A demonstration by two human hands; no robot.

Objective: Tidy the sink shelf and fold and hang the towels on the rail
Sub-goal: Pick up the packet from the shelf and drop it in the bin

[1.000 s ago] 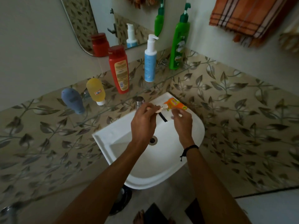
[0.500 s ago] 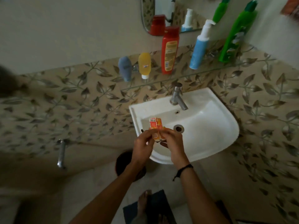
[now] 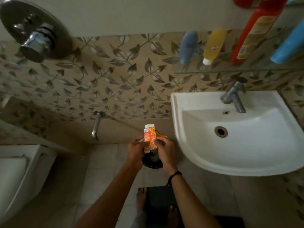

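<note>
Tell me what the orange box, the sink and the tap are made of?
The orange box, held by both hands, looks like thin printed cardboard: flat creased panels, open flap ends. The sink looks like glossy white ceramic, smooth with soft reflections, though that is a guess from its shine. The tap looks like metal, grey and somewhat shiny.

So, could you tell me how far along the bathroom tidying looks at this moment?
Done: bottles stand lined up on the glass shelf. In hand: both the left hand and right hand hold an orange carton above a dark bin. Left: no towels or rail in view.
</note>
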